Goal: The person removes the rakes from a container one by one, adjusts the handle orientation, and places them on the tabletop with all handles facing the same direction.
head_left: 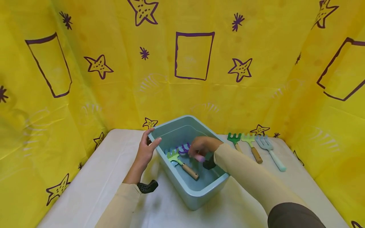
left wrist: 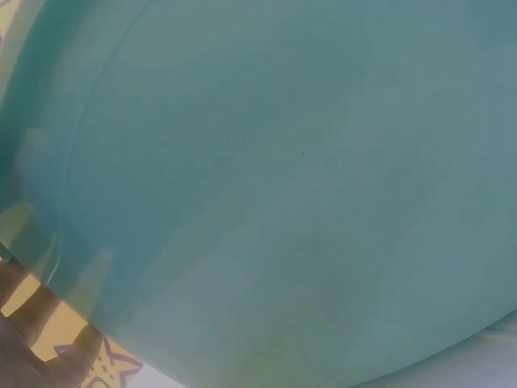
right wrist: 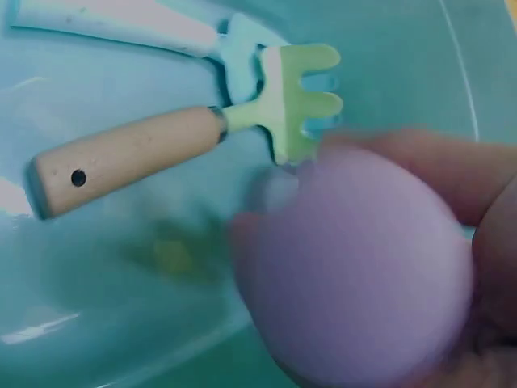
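Observation:
A blue-green plastic bin [head_left: 196,192] stands on the white table, turned at an angle. My left hand [head_left: 146,149] grips its left rim, thumb on the inner side and fingers outside. Inside the bin, my right hand [head_left: 204,144] holds a purple hand rake [head_left: 183,148] by its lilac handle [right wrist: 363,275], the tines pointing left. Beside it on the bin floor lies a light green hand rake [right wrist: 137,158] with a wooden handle. A light blue tool [right wrist: 121,26] lies partly under that green head. The left wrist view shows mostly bin wall [left wrist: 283,178].
To the right of the bin, a dark green rake [head_left: 234,138], a light green rake [head_left: 248,139] with a wooden handle and a pale blue fork [head_left: 270,152] lie side by side. Yellow patterned cloth [head_left: 159,101] walls the table at the back and sides.

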The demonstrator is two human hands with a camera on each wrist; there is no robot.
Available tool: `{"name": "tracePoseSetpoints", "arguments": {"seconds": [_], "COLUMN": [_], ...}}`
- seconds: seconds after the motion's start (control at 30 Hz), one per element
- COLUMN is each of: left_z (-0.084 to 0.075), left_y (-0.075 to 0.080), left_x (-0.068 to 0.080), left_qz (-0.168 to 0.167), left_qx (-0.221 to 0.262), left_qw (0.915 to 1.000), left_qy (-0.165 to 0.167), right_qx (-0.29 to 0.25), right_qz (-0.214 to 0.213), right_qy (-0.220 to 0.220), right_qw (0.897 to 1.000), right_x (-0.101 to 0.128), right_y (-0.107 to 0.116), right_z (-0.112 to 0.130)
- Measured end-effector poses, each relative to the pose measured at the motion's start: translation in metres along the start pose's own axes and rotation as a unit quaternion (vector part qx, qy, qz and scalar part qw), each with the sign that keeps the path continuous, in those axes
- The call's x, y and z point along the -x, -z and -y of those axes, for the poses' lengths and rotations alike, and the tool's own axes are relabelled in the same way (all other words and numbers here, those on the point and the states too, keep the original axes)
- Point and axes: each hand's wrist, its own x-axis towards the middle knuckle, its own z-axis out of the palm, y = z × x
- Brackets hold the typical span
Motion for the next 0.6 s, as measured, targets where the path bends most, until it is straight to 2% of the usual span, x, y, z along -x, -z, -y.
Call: {"name": "tracePoseSetpoints", "arguments": {"seconds": [0.1, 0.2, 0.33, 0.6], "left_z": [0.000, 0.000, 0.000, 0.000], "left_y": [0.000, 0.000, 0.000, -0.001], "left_x": [0.000, -0.001, -0.001, -0.001], "left_qz": [0.001, 0.002, 0.002, 0.002], "left_qx": [0.000, 0.000, -0.001, -0.004], "left_qw": [1.0000, 1.0000, 1.0000, 1.0000], "left_qy": [0.000, -0.003, -0.002, -0.002], "right_qx": [0.012, 0.008, -0.006, -0.042], "right_qz": [-0.028, -0.034, -0.021, -0.006], "right_qy": [0.021, 0.016, 0.010, 0.064], "right_qw": [0.999, 0.999, 1.000, 0.997], "right_x": [0.000, 0.000, 0.002, 0.016], "right_y": [0.002, 0.004, 0.008, 0.019], "right_z": [-0.001, 0.002, 0.007, 0.010]}}
